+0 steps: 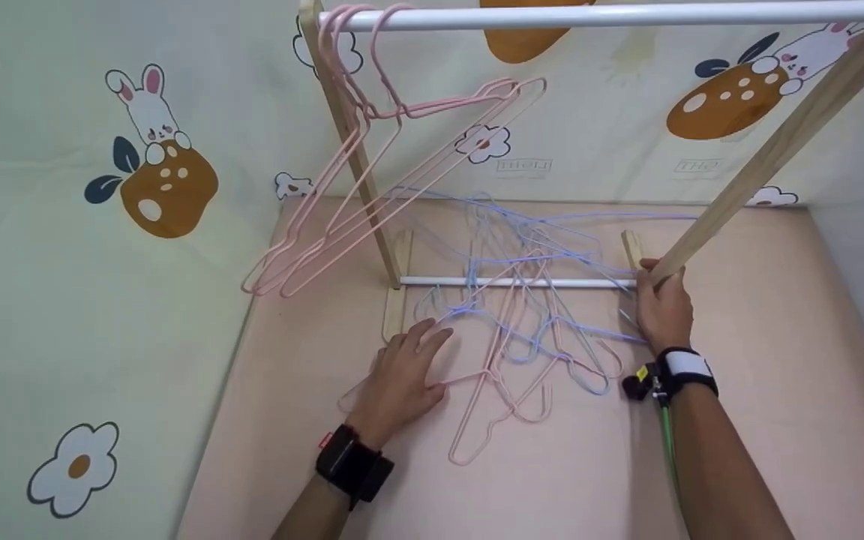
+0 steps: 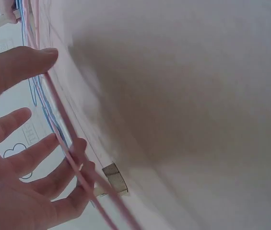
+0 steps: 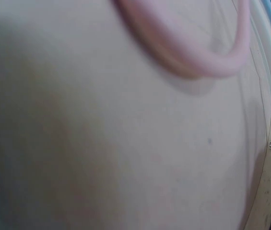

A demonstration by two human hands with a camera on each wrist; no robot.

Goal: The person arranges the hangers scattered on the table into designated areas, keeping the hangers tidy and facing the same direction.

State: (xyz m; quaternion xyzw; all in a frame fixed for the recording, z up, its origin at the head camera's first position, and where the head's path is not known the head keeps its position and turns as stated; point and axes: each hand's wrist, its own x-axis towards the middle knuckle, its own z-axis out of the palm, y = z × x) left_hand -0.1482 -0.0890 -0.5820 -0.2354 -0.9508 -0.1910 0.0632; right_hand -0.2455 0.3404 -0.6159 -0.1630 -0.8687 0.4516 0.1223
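Note:
My left hand (image 1: 398, 375) is over the left side of a loose heap of hangers, fingers spread and bent a little. A pink hanger (image 1: 469, 376) passes beneath it; in the left wrist view that pink wire (image 2: 61, 98) runs along the thumb and fingertips, with no grip around it. Low on the right, my right hand (image 1: 664, 311) grips the wooden post (image 1: 769, 161) of a clothes rack near its foot. Blue hangers (image 1: 529, 358) and pink ones lie tangled across the lower white rail (image 1: 589, 283). Pink hangers (image 1: 400, 110) hang at the top rail's left end.
The rack's white top rail (image 1: 627, 15) spans the upper view. A left wooden post (image 1: 361, 161) stands on a foot (image 1: 394, 315). Patterned cloth walls (image 1: 27, 300) enclose the pinkish floor (image 1: 552, 495). In the right wrist view, a pink hanger's curve (image 3: 217, 64) is close.

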